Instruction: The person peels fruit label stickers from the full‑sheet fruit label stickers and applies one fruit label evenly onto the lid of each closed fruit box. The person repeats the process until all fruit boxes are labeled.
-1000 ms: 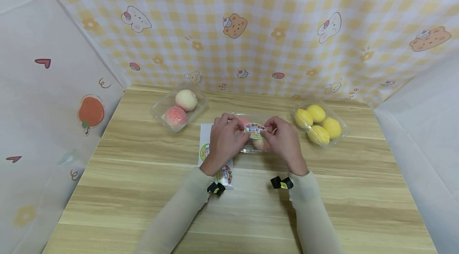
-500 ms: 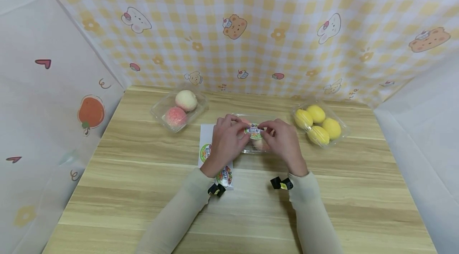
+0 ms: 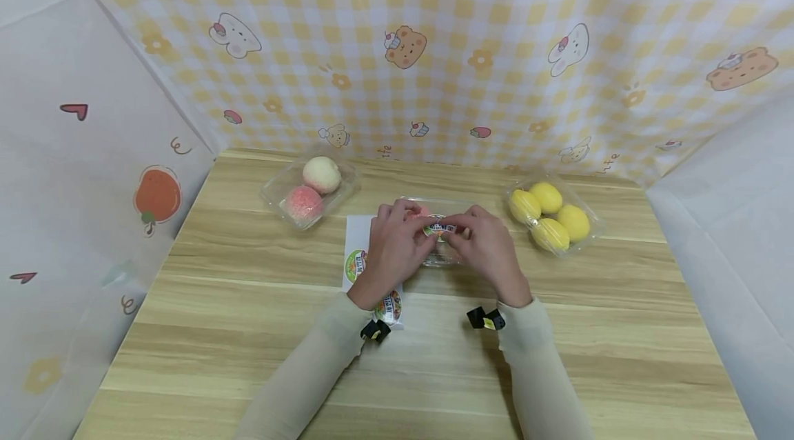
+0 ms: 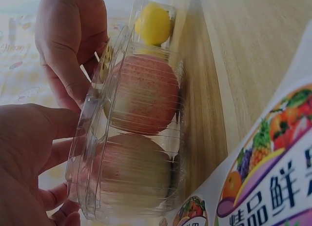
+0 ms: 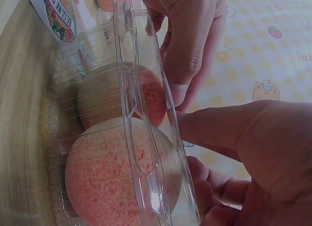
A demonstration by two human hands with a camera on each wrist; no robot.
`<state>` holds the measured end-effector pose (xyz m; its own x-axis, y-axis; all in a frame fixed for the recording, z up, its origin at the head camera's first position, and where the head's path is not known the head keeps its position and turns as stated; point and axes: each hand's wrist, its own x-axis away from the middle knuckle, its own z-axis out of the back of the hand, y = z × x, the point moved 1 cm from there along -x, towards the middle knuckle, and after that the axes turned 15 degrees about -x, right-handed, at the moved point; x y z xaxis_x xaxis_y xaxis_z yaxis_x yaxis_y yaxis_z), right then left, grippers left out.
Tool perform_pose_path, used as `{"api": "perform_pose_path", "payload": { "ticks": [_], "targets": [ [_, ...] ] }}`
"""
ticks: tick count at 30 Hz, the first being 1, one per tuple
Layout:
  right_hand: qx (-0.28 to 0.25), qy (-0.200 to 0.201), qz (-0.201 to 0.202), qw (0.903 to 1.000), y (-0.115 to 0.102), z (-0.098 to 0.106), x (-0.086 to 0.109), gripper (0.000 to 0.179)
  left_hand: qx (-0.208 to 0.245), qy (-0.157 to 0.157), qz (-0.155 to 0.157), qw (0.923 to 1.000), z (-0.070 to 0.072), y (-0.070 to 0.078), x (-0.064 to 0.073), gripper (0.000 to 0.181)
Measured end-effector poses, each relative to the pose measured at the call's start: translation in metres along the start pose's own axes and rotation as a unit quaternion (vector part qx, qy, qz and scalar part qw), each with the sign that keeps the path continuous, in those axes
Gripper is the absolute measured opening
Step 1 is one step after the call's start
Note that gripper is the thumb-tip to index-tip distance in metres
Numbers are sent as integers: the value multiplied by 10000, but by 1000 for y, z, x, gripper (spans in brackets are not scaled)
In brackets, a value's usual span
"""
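A clear plastic clamshell box (image 3: 442, 261) holding peaches (image 5: 122, 172) stands lid shut at the middle of the table. An oval fruit-print sticker (image 3: 440, 229) lies at its lid, partly covered by fingers. From the left, my left hand (image 3: 397, 243) pinches the sticker with thumb and index finger. My right hand (image 3: 489, 247) does likewise on the other side, and the two index fingers meet over the upper edge. Both wrist views show the thumbs right at the top of the lid. Under my left forearm lies a white sheet of stickers (image 3: 356, 227).
At the back left, another clear box (image 3: 273, 186) contains two peaches. A third clear box (image 3: 594, 225) with several lemons (image 3: 551, 234) stands to the right. A checkered cloth (image 3: 434, 95) hangs behind the wooden table (image 3: 248, 330).
My hands have drawn closer together over the lid, and the index fingers now meet across the sticker, covering more of it. The boxes and the sticker sheet have stayed put.
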<state>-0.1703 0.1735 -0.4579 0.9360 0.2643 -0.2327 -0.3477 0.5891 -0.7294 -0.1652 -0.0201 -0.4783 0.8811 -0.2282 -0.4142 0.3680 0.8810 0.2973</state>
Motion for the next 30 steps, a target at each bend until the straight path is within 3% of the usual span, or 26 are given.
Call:
{"api": "perform_pose_path", "payload": {
  "ticks": [21, 30],
  "targets": [
    [100, 256, -340, 9990, 5, 10, 1, 8, 45, 162, 215, 9996, 3, -11, -2, 18],
    [46, 398, -200, 9990, 9, 12, 2, 8, 229, 289, 241, 9990, 4, -13, -3, 14]
  ]
}}
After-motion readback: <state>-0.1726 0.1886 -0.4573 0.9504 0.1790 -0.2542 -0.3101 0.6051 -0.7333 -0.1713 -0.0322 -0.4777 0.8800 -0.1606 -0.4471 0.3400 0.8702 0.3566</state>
